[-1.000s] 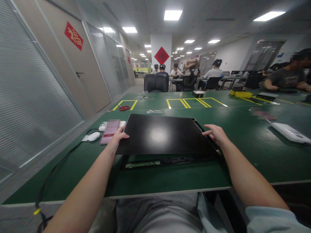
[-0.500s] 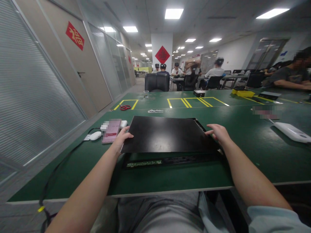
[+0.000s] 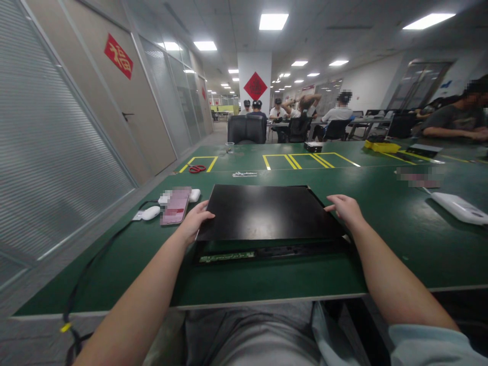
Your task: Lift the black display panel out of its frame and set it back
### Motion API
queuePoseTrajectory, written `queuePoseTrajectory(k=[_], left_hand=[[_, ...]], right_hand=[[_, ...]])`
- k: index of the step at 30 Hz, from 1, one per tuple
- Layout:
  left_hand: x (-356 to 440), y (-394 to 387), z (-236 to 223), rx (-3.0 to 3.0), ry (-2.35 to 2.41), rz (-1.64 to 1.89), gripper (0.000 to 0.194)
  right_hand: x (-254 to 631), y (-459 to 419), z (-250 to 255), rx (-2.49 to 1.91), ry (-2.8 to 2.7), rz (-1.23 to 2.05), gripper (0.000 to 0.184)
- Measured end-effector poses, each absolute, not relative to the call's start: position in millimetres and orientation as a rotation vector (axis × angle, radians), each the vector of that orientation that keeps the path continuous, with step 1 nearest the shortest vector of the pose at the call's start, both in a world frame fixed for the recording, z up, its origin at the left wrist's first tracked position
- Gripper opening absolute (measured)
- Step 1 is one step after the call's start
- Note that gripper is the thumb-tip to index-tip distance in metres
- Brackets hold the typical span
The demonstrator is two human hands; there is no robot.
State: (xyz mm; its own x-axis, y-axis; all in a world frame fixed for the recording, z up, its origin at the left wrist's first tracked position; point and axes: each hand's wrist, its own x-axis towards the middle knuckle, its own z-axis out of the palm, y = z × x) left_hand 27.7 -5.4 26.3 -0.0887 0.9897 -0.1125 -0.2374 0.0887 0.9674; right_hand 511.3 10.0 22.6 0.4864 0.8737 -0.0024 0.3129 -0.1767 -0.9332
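A flat black screen panel (image 3: 267, 211) lies over a black frame (image 3: 297, 250), where a strip of green circuit board (image 3: 226, 257) shows along the near side. My left hand (image 3: 196, 222) grips the panel's left edge, thumb on top and the other fingers partly hidden behind it. At the right edge, my right hand (image 3: 346, 211) has its visible fingers apart, one fingertip against the edge of the panel or frame. Whether that fingertip touches panel or frame I cannot tell.
A pink-screened phone (image 3: 176, 206) and white cabled devices (image 3: 150, 213) lie left on the green table (image 3: 267, 287). Beyond are red-handled scissors (image 3: 197, 169), small white pieces (image 3: 244, 174) and a clear cup (image 3: 229, 147). A white device (image 3: 459, 207) lies right. People sit farther back.
The panel's left side has shifted slightly right and a little back, with my left hand moving along with it. My right hand has barely moved.
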Motion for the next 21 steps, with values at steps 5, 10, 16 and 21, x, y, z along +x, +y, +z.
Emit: queuePoseTrajectory(k=[5, 10, 16, 21], left_hand=[[29.2, -10.5, 32.1, 0.938, 1.117, 1.27, 0.064], [26.8, -10.0, 33.0, 0.949, 1.104, 1.227, 0.059], [25.9, -8.0, 31.2, 0.967, 1.091, 1.214, 0.059], [27.9, -9.1, 29.9, 0.978, 1.098, 1.213, 0.06]], right_hand=[[512.0, 12.1, 19.7, -1.81, -1.046, 0.611, 0.038], [513.9, 13.2, 18.5, -1.836, -1.086, 0.582, 0.032], [517.9, 16.2, 14.6, -1.872, -1.122, 0.553, 0.033], [520.7, 19.6, 12.0, -1.903, -1.168, 0.508, 0.03]])
